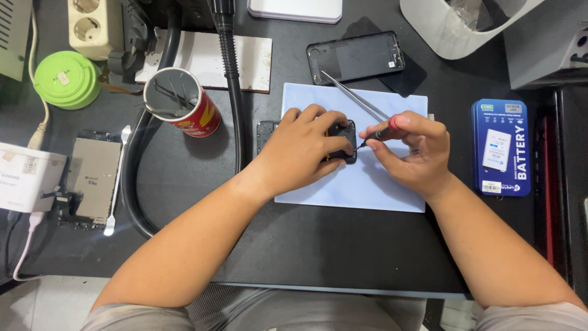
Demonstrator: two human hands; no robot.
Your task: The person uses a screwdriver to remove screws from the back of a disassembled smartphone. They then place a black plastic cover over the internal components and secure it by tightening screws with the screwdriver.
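Your left hand (pixel 304 150) presses down over a dark opened phone (pixel 340 142) on a pale blue mat (pixel 367 184), while your right hand (pixel 411 150) clenches a red-capped screwdriver (pixel 381 132), its tip at the phone's right edge. Right of that grip lies a blue rectangular battery box (pixel 501 147); left of your left hand stands a red can (pixel 182 103) and a round green lid (pixel 66 78), all on a black table (pixel 318 245).
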